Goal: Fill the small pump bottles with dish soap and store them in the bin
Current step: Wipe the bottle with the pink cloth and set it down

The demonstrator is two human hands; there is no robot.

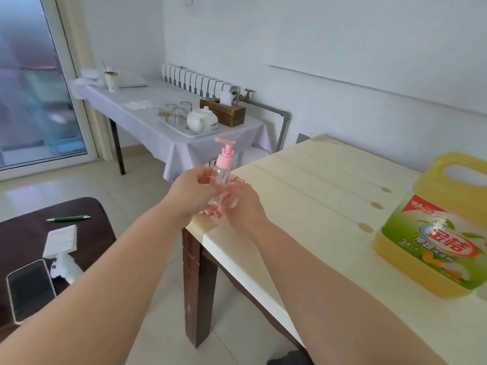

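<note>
A small clear pump bottle (220, 173) with a pink pump head stands upright in the air above the left corner of the pale table (316, 180). My left hand (193, 192) grips its body from the left. My right hand (241, 206) holds a pink cloth (232, 192) against the bottle's lower part. The bottle's bottom is hidden by the cloth and fingers. A large yellow dish soap jug (437, 233) with a green and red label lies on the table at the right.
A dark low table (26, 233) at the left carries a phone (30, 289), a green pen (68, 218) and a white notepad (60, 241). Behind stands a white-clothed side table (147, 127) with a teapot, glasses and a wooden box. No bin is in view.
</note>
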